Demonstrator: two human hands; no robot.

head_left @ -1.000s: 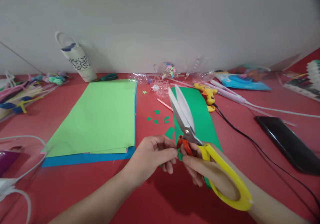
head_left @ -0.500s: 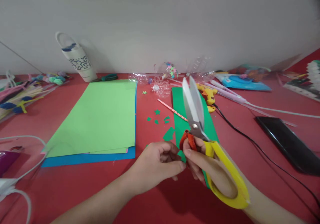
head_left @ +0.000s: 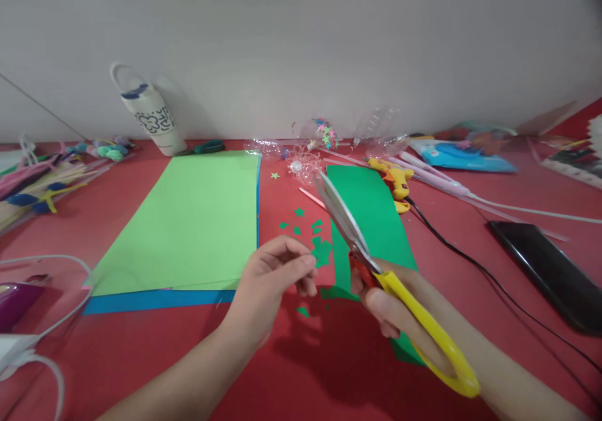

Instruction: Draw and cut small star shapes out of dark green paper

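Note:
My right hand (head_left: 399,302) grips a pair of large scissors (head_left: 345,217) by the yellow and red handles. Their blades point up and to the left, close together, above a long dark green paper sheet (head_left: 371,220). A green paper piece (head_left: 337,293) juts out beside the right fingers; whether they hold it, I cannot tell. My left hand (head_left: 273,277) is closed, thumb against curled fingers; anything in the pinch is hidden. Just past its fingertips lies a jagged green scrap (head_left: 322,251). Below them is a small green scrap (head_left: 302,312), and farther back sits a green star (head_left: 299,211).
Light green sheets (head_left: 188,220) over blue paper (head_left: 155,303) cover the left. A white bottle (head_left: 157,123) stands behind them. Rightward are a yellow glue gun (head_left: 397,179) with its black cord (head_left: 451,245), and a black phone (head_left: 540,273). A pink straw (head_left: 311,197) lies behind the scissors.
My left hand has moved left, away from the right hand. The scissor blades have come together and tilted left. The green piece earlier at the left fingertips no longer shows there.

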